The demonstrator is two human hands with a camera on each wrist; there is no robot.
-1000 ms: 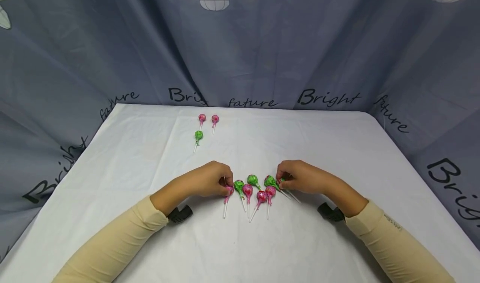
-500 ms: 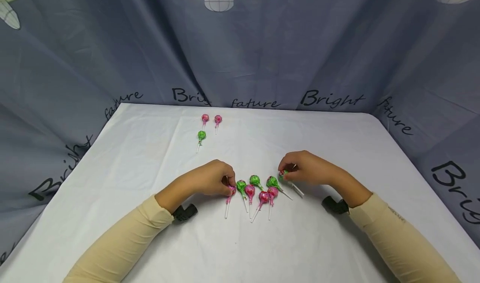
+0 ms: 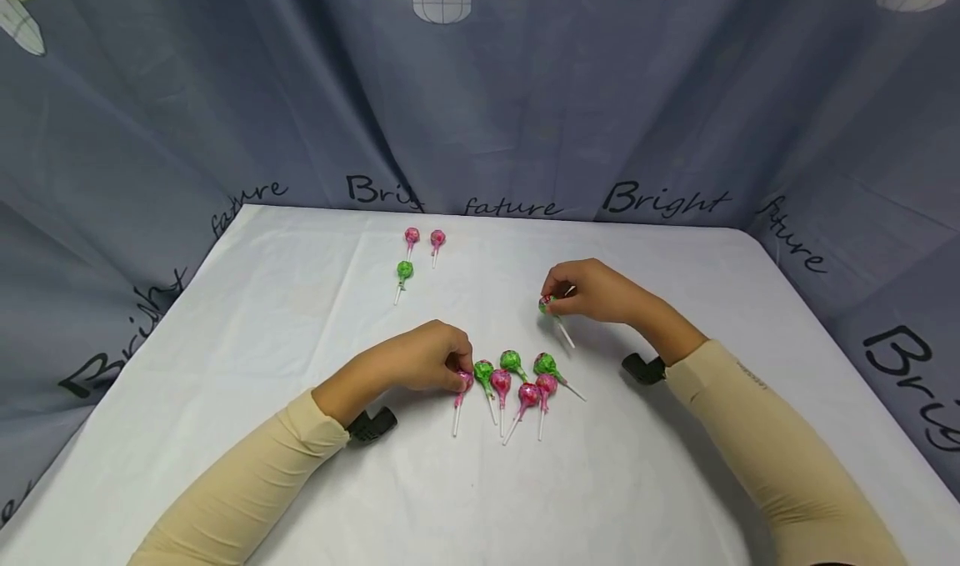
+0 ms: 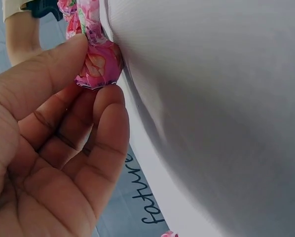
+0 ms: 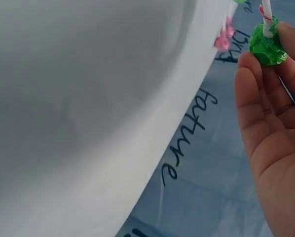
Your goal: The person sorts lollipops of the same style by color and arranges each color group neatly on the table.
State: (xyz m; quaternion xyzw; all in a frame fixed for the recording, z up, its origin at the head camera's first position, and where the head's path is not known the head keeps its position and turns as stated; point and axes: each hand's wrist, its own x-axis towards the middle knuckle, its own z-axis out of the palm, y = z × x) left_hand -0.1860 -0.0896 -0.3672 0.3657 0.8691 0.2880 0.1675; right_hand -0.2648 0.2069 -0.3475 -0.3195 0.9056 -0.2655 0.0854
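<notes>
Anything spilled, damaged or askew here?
Nothing looks spilled or damaged. Mildly askew: the lollipops beside the left hand lie with sticks at uneven angles. Oddest is the backdrop: its print reads "fature", seemingly a misspelling.

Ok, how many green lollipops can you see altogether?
5: one green lollipop pinched in the right hand; three in the nearer group, left, middle and right; one farther back, near two pink lollipops. None looks hidden, though a hand could cover one.
</notes>
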